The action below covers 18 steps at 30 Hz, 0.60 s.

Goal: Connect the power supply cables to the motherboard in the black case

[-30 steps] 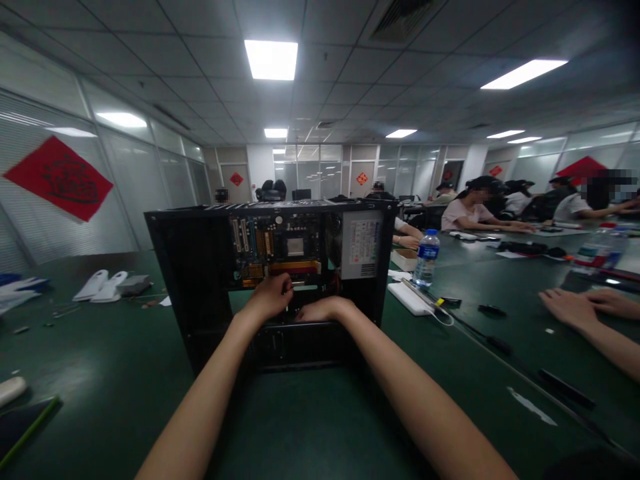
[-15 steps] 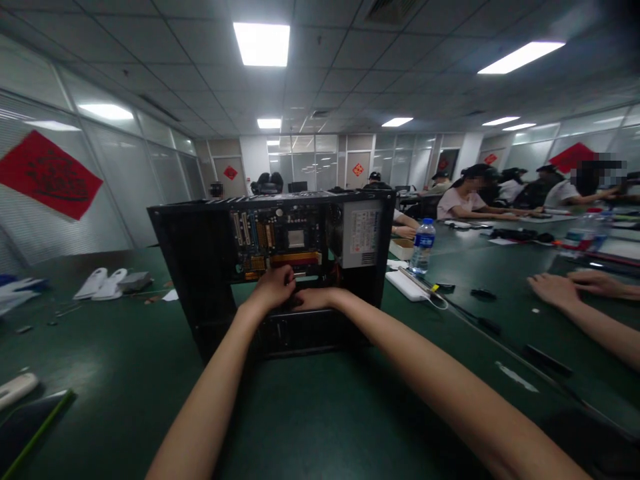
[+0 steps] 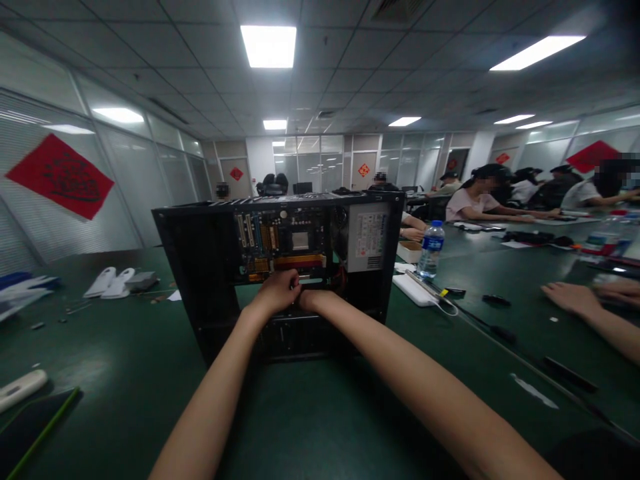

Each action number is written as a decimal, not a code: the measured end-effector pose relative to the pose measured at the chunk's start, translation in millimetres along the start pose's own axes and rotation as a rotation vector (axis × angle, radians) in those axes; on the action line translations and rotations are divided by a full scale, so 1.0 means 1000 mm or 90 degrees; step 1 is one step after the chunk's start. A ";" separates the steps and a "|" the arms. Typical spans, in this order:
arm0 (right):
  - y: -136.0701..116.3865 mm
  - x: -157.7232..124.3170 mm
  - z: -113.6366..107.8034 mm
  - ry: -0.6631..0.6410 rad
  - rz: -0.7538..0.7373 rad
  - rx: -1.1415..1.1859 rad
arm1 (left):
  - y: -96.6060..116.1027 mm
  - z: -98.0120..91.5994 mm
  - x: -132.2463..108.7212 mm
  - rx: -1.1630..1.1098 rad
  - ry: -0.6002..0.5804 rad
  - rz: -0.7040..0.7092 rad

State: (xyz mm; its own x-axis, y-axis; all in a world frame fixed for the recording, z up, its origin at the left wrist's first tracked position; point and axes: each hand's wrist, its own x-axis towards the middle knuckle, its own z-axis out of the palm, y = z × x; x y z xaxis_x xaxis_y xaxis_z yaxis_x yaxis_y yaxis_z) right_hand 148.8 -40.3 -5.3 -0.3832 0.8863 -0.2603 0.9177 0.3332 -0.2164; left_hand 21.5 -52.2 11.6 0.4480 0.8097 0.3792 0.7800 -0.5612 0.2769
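A black computer case (image 3: 175,267) stands open-sided in front of me on the green table (image 3: 290,420). Inside it a motherboard (image 3: 313,223) is mounted at the top, beside a silver power supply (image 3: 367,237) on the right. My left hand (image 3: 281,292) reaches in just below the board's lower edge, its fingers curled; whatever they grip is hidden. Close against it, my right hand (image 3: 314,301) is bent inward at the wrist. Its fingers disappear behind the hand and into the dark of the case.
Right of the case are a water bottle (image 3: 432,249), a small box (image 3: 410,251), a white power bank (image 3: 414,291) and a cable (image 3: 480,330). Another person's hands (image 3: 573,298) rest farther right. White slippers (image 3: 111,283) lie left; a green-edged black object (image 3: 37,427) is near front left.
The view has shifted slightly, so everything sits a little more to the right. My right hand has turned further in, and its fingers are now less visible. The left hand stays curled.
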 end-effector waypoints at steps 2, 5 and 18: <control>0.000 -0.008 -0.001 0.038 -0.014 0.003 | 0.000 -0.001 0.000 -0.003 0.004 -0.001; 0.002 -0.023 -0.001 0.111 -0.044 0.003 | 0.000 -0.004 0.001 -0.039 0.064 -0.026; 0.013 -0.028 -0.018 0.525 -0.132 0.576 | -0.029 -0.037 -0.001 -0.338 0.098 -0.061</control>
State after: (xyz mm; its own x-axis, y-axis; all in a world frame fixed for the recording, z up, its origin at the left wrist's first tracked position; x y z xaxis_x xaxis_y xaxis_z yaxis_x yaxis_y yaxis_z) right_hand 173.5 -54.6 16.2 -0.0310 0.8904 0.4541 0.3205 0.4392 -0.8393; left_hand -17.9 -43.0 35.9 0.2859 0.8491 0.4442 0.4689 -0.5283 0.7078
